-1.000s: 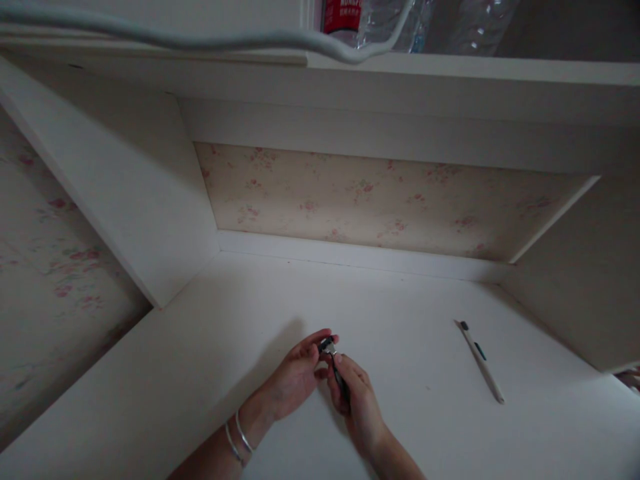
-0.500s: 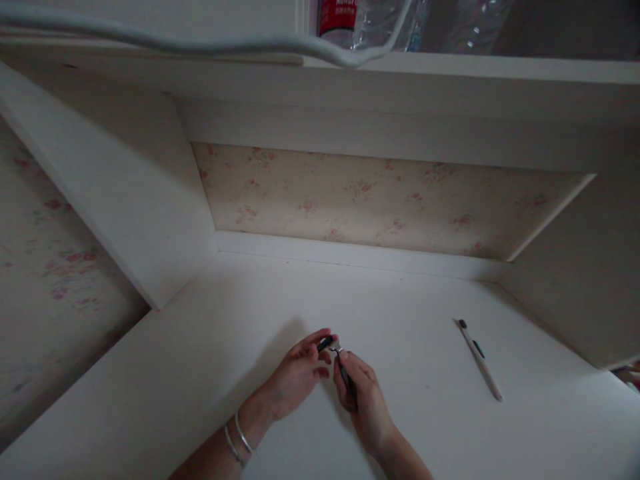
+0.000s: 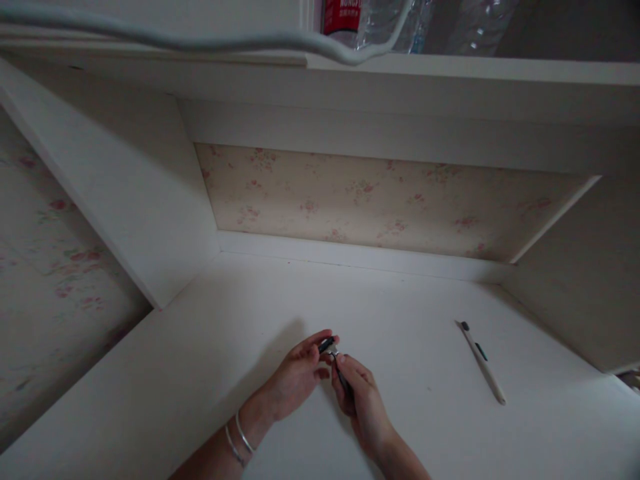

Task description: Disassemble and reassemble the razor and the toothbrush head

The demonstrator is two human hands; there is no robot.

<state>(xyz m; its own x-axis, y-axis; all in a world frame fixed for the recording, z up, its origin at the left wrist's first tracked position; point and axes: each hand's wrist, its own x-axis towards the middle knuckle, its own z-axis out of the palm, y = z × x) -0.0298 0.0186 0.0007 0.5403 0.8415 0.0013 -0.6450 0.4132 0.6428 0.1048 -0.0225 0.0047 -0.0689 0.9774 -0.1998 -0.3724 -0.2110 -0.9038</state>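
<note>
My left hand (image 3: 297, 375) pinches a small black bar (image 3: 326, 345), which looks like a razor's head, between thumb and fingers. Its lower fingers are loosely curled. Close against it on the right, my right hand (image 3: 364, 401) is closed round the dark handle (image 3: 344, 383) of what looks like a razor. A shiny metal neck (image 3: 334, 351) sticks out of this grip and meets the black bar. I cannot tell whether the two parts are locked together. Both hands are just above the white desktop (image 3: 240, 313).
A pale toothbrush (image 3: 486, 369) with a dark head lies at the right. Overhead runs a white shelf (image 3: 450, 70) with clear plastic bottles (image 3: 383, 23), one red-labelled. A pale cable (image 3: 200, 41) hangs across its front. Side panels (image 3: 125, 180) and floral wallpaper (image 3: 360, 200) enclose the desk.
The metal neck and the right fingertips have shifted very slightly against the black bar. Both hands keep their grips. The view has moved a little.
</note>
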